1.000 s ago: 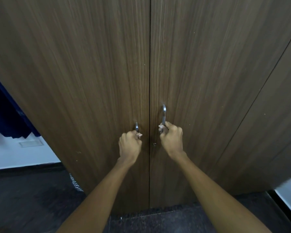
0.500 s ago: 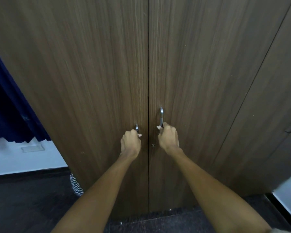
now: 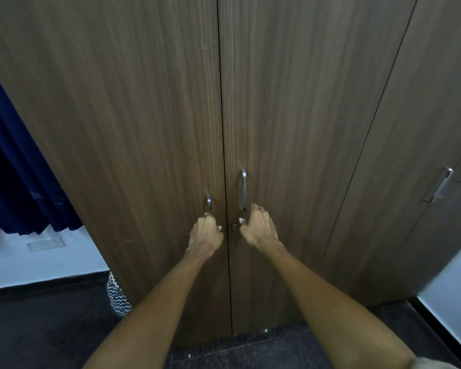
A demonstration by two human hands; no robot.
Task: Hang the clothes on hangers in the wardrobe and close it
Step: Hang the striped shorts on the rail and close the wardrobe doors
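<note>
Both wardrobe doors are shut, meeting flush along the centre seam. Left door point(image 3: 133, 145) and right door point(image 3: 298, 123) are the same brown wood grain.

My left hand point(image 3: 205, 234) is at the lower end of the left handle point(image 3: 209, 202), just beside the seam. Fingers are curled in towards the handle's bottom, but they face away from me, so I can't tell whether they wrap the bar or only sit against it. Only the top of that handle shows above my knuckles.

My right hand point(image 3: 258, 227) is just under the right handle point(image 3: 243, 190), on the other side of the seam. Fingers look loosened and partly spread, fingertips at the handle's lower end. Can't tell whether they touch the metal. Most of that bar is exposed above the hand. Small keyhole point(image 3: 234, 226) sits between my two hands, on the right door's edge.

No clothes or hangers in sight.

Further right: a third door panel point(image 3: 410, 182) with its own handle point(image 3: 440, 185) near its right edge. Dark blue curtain point(image 3: 14, 182) hangs left of the wardrobe. A zigzag-patterned object point(image 3: 117, 299) pokes out at the wardrobe's lower left corner, on the dark floor point(image 3: 37, 328).
</note>
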